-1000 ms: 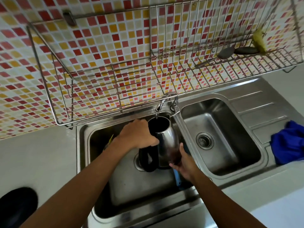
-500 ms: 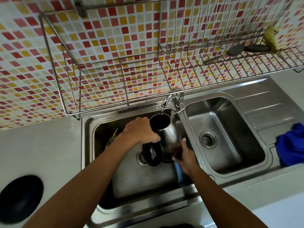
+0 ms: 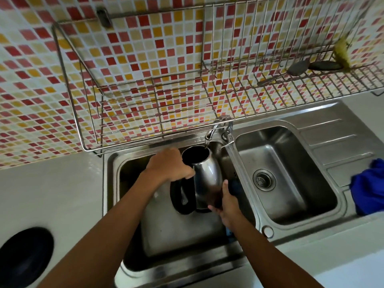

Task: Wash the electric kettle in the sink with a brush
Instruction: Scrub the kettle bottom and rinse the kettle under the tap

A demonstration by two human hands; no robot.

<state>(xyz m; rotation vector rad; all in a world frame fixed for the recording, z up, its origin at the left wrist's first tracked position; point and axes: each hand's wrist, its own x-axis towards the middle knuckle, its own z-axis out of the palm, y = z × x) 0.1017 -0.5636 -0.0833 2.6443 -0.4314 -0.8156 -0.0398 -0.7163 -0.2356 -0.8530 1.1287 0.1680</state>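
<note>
A steel electric kettle (image 3: 207, 175) with a black handle stands open-topped in the left sink basin (image 3: 166, 229), its mouth right under the tap (image 3: 216, 129). My left hand (image 3: 168, 165) grips the top of the handle. My right hand (image 3: 226, 202) presses against the kettle's lower right side, holding its base. A blue object (image 3: 234, 186), possibly the brush, shows just behind my right hand against the basin wall; most of it is hidden.
A wire dish rack (image 3: 187, 96) hangs on the tiled wall above the sink, with a spoon (image 3: 291, 71) and a yellow scrubber (image 3: 341, 53) at its right end. The right basin (image 3: 291, 163) has a drain. A blue cloth (image 3: 367, 188) lies on the drainboard. A black round object (image 3: 22, 258) sits at lower left.
The view has shifted slightly right and down. Both hands keep their hold on the kettle under the tap; the kettle has barely moved.
</note>
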